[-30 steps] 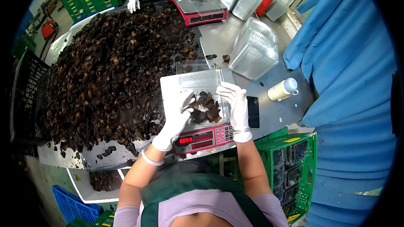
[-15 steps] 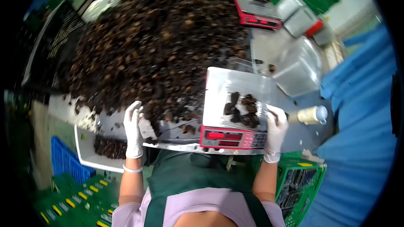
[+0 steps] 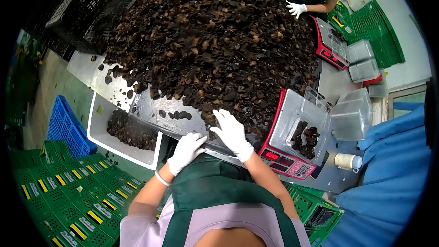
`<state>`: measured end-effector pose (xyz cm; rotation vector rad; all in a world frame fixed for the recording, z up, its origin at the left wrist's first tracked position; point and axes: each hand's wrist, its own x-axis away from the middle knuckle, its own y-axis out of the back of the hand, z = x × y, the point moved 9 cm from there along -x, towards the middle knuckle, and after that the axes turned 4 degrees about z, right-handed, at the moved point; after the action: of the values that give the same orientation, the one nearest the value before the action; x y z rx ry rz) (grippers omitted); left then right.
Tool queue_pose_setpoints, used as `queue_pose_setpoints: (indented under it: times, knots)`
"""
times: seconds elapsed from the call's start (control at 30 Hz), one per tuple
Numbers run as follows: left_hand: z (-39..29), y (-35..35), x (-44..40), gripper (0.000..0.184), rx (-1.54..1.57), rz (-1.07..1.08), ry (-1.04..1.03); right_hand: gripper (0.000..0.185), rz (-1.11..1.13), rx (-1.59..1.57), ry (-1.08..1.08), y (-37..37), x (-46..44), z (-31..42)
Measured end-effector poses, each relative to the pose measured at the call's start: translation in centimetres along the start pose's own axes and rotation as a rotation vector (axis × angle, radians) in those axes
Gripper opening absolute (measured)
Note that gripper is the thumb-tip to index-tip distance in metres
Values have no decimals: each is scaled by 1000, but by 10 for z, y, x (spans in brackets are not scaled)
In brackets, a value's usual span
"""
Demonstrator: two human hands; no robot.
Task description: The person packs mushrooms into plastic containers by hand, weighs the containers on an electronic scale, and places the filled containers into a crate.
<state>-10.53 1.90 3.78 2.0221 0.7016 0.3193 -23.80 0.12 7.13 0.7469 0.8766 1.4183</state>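
A large heap of dark brown fungus pieces [image 3: 201, 41] covers the metal table [image 3: 151, 110]. My left hand [image 3: 186, 152], in a white glove, is at the table's front edge with its fingers curled together; what they hold, if anything, is hidden. Just to its right, my right hand [image 3: 231, 132] reaches over the heap's near edge with thumb and fingers apart. Right of it stands a red scale [image 3: 288, 162] with a lit display. On the scale lies a clear plastic tray [image 3: 323, 121] with some fungus pieces [image 3: 305, 139] in it.
Stacked clear trays [image 3: 352, 114] and a bottle [image 3: 347, 161] are on the right. Behind them is a second scale [image 3: 331, 45], near a co-worker's gloved hands [image 3: 297, 9]. A white bin [image 3: 103, 132] stands below left, beside green crates [image 3: 82, 196]. A black crate [image 3: 91, 9] is back left.
Both my hands have left the tray on the scale and come together at the heap's near edge. The view has swung left, so the scale appears further right.
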Motion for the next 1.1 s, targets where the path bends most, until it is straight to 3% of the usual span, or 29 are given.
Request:
queue_pose_setpoints:
  times: [0.03, 0.1, 0.13, 0.2, 0.33, 0.43, 0.53, 0.63, 0.7, 0.8, 0.9, 1.0, 1.1]
  knots:
    - [3, -2, 0, 34, 17, -15, -18, 57, 64, 197, -48, -16, -9, 5]
    - [19, -5, 8, 24, 110, 17, 34, 64, 208, 203, -11, -41, -8, 20]
    - [25, -5, 13, 24, 114, 12, 34, 58, 166, 168, 84, -47, 1, 30]
    - [45, 18, 30, 20, 218, -254, 66, 50, 146, 181, 173, -64, 17, 36]
    - [79, 70, 42, 24, 169, -495, 217, 38, 80, 39, 85, -50, 14, 25]
    - [109, 76, 42, 47, 0, -578, 298, 46, -78, -107, -32, -21, -21, 14]
    - [123, 71, 28, 56, -30, -536, 322, 66, -249, 87, -65, 1, -49, 15]
    - [125, 48, 21, 54, 21, -364, 261, 57, -161, 138, -87, -27, -42, 1]
    - [117, 44, 20, 53, 75, -353, 169, 37, -188, 94, -70, -34, -24, -3]
    - [109, 44, 19, 53, 133, -294, 141, 33, -140, 33, -39, -35, 2, -4]
    - [104, 46, 9, 54, 202, -266, 106, 36, -79, -24, -57, -29, 5, 3]
    - [109, 44, -6, 56, 226, -298, 77, 41, -158, 12, -43, -15, -25, 15]
    - [104, 35, -16, 49, 153, -249, -35, 63, -133, 264, -50, -36, -58, 25]
